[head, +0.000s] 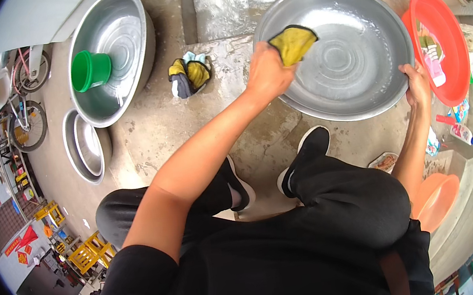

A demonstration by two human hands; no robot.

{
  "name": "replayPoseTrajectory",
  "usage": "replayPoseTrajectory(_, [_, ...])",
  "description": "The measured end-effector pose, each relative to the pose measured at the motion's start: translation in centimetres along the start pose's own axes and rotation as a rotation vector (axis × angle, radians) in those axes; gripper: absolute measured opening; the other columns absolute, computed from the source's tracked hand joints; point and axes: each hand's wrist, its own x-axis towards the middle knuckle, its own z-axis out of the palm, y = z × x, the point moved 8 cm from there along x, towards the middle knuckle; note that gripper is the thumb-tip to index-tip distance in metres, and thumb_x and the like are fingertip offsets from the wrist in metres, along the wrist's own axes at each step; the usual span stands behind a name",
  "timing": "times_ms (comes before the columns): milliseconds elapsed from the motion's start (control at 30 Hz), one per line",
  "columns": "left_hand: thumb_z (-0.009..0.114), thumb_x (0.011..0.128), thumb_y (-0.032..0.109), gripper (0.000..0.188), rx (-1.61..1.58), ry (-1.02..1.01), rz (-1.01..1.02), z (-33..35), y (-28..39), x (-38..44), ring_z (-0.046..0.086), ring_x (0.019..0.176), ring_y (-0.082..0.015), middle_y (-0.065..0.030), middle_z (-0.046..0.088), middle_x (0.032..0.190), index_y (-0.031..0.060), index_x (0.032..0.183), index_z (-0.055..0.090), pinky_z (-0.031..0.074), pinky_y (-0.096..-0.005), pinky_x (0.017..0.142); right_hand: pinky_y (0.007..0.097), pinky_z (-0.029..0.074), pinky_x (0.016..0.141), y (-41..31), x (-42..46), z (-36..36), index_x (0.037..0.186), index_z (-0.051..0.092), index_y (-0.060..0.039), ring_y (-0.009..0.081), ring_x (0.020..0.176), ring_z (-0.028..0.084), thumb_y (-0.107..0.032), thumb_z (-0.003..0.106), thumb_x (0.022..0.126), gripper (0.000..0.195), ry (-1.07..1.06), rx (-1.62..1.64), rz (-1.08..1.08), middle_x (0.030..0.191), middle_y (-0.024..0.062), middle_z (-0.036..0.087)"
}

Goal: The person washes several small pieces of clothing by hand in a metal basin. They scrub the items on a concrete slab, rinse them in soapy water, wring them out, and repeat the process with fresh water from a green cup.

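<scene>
A large round metal basin stands before me, with wet streaks on its inner wall. My left hand, at the basin's left rim, is closed on a yellow cloth with a dark edge, which reaches over the inside of the basin. On the right, my right hand grips the basin's rim. A bunched pair of yellow and dark cloths lies on the concrete floor left of my left hand. Farther left, a second metal basin holds a green plastic bucket.
An oval red plastic tub with cloth items stands against the basin's right side. Smaller metal bowls are at the left. Detergent bottles and an orange basin are at lower right. A wet, shiny recess lies ahead.
</scene>
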Motion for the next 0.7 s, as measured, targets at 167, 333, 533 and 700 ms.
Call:
replayPoseTrajectory(167, [0.079, 0.090, 0.024, 0.044, -0.303, -0.206, -0.557, 5.0, -13.4, -2.9, 0.069, 0.115, -0.0338, -0.0220, 0.074, 0.118, -0.0006, 0.125, 0.072, 0.054, -0.0418, 0.096, 0.0274, 0.050, 0.069, -8.9, -0.2, 7.1, 0.125, 0.064, 0.0061, 0.0123, 0.079, 0.062, -0.002, 0.056, 0.091, 0.036, -0.117, -0.174, -0.071, 0.097, 0.0053, 0.069])
replayPoseTrajectory(333, [0.080, 0.087, 0.021, 0.041, -0.680, -0.182, -0.922, 5.7, -18.1, -5.4, 0.068, 0.106, -0.0290, -0.0183, 0.072, 0.121, -0.0037, 0.119, 0.072, 0.056, -0.0427, 0.087, 0.0298, 0.045, 0.047, -19.6, -0.1, 17.3, 0.139, 0.060, 0.0042, 0.0093, 0.059, 0.054, -0.014, 0.063, 0.093, 0.049, -0.160, -0.402, -0.342, 0.078, 0.0015, 0.063])
replayPoseTrajectory(533, [0.075, 0.088, 0.008, 0.023, -0.561, -0.298, -1.064, -6.4, -21.7, -2.2, 0.070, 0.087, -0.0286, -0.0157, 0.071, 0.101, -0.0030, 0.107, 0.070, 0.059, -0.0457, 0.070, 0.0363, 0.044, 0.042, -29.2, -2.4, 30.0, 0.091, 0.065, 0.0084, 0.0198, 0.045, 0.058, -0.017, 0.064, 0.086, 0.026, -0.224, -0.464, -0.527, 0.063, 0.0105, 0.062])
replayPoseTrajectory(700, [0.069, 0.091, 0.017, 0.015, -0.526, -0.515, -1.066, -1.6, -25.2, -3.2, 0.061, 0.051, -0.0170, -0.0099, 0.067, 0.075, 0.0046, 0.099, 0.071, 0.035, -0.0309, 0.036, 0.0369, 0.039, 0.039, -26.3, 2.3, 27.3, 0.092, 0.068, 0.0055, 0.0164, 0.043, 0.052, -0.016, 0.061, 0.087, 0.023, -0.198, -0.483, -0.414, 0.060, 0.0061, 0.057])
